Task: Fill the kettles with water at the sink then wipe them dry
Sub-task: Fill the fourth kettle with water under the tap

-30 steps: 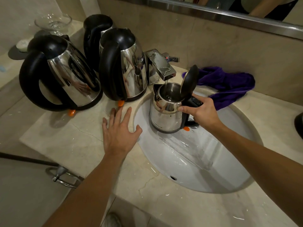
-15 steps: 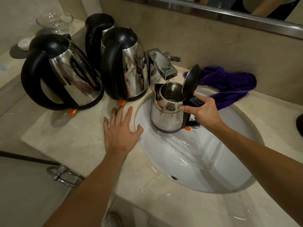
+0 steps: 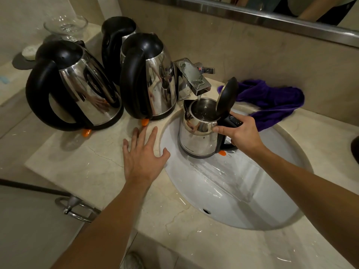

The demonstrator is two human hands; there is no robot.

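Over sink (image 3: pixel 242 191), R hand (image 3: pixel 240 135) holds small kettle (image 3: pixel 198 136) under tap (image 3: pixel 192 78).

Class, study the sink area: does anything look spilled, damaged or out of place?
Thin cracks run across the marble counter, including near the sink rim. Water droplets lie on the counter's front edge. Otherwise nothing stands out.

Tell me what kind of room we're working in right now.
Most likely a bathroom, perhaps a hotel's: a white oval sink sunk into a marble counter, a chrome tap running, and a mirror's edge along the wall.
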